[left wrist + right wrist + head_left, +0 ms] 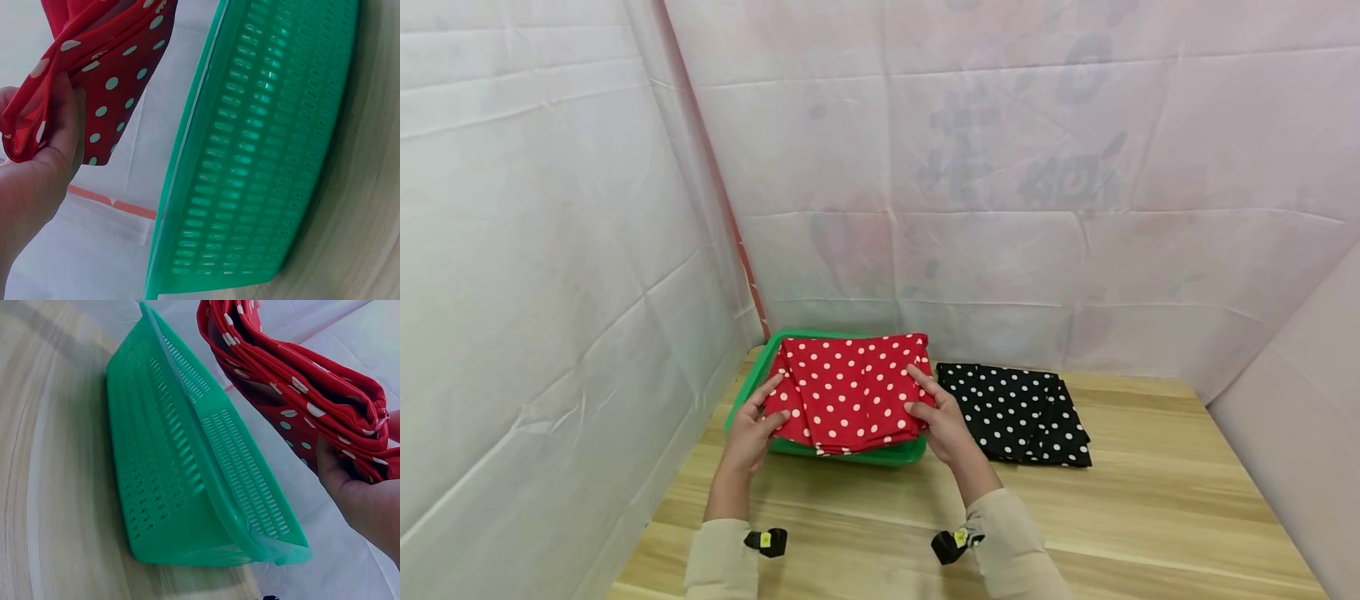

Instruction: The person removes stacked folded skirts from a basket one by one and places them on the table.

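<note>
A folded red cloth with white polka dots point(842, 392) is held up by both hands over a green plastic basket point(865, 456). My left hand point(751, 429) grips its left edge, thumb on top. At the right edge my right hand point(946, 421) holds it the same way, thumb above and fingers at the side. Several folded layers of the red cloth point(300, 394) show in the right wrist view, above the basket's rim point(200, 434). From the left wrist, the cloth point(119, 81) appears clear of the basket point(244, 156). The basket's inside is mostly hidden by the cloth.
A folded black cloth with white polka dots point(1011, 412) lies right of the basket on the wooden table point(1165, 500). White sheet walls point(985, 167) stand behind and at both sides, with the basket close to the back left corner.
</note>
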The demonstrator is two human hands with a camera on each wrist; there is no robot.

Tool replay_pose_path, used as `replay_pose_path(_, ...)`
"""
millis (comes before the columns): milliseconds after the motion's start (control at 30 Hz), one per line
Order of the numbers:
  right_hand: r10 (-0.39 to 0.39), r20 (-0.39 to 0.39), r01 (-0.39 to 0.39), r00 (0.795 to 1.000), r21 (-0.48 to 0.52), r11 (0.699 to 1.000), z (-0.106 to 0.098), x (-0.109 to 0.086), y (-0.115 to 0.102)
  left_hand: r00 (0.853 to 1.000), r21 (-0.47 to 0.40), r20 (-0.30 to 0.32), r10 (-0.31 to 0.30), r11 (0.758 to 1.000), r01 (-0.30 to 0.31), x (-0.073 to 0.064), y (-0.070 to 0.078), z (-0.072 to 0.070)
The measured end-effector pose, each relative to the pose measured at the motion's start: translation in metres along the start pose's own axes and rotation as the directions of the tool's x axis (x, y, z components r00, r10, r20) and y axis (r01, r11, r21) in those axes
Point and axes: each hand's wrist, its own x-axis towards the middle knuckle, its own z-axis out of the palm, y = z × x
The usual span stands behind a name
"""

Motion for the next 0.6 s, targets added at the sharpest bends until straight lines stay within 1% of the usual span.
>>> replay_pose_path(67, 0.0, 0.003, 0.0, 1.0, -0.003, 1.0, 0.0, 0.0, 0.0, 1.0, -0.004, -0.008, 0.004, 1.0, -0.004, -0.001, 0.001, 0.001)
replay_pose_path(200, 0.007, 0.016, -0.006, 1.0, -0.035, 0.999, -0.004, -0.006, -0.001, 0.998, 0.001, -0.061, 0.005, 1.0, -0.005, -0.007, 0.002, 0.009)
replay_pose_path(333, 0.005, 0.002, -0.005, 1.0, -0.09, 0.996, -0.015, -0.021, -0.007, 0.996, 0.045, -0.087, 0.011, 0.999, -0.007, -0.024, 0.003, 0.028)
replay_pose_path(400, 0.005, -0.008, -0.006, 1.0, -0.113, 0.994, -0.022, -0.029, -0.011, 0.996, 0.057, -0.086, 0.012, 0.998, -0.007, -0.033, 0.003, 0.037)
replay_pose_path(500, -0.001, -0.009, 0.0, 1.0, -0.143, 0.99, -0.031, -0.04, -0.015, 0.995, 0.051, -0.103, 0.009, 0.999, -0.003, -0.045, 0.002, 0.049)
replay_pose_path(600, -0.016, -0.016, 0.013, 1.0, -0.179, 0.984, -0.039, -0.051, -0.017, 0.996, 0.034, -0.092, 0.009, 0.999, -0.006, -0.051, -0.003, 0.057)
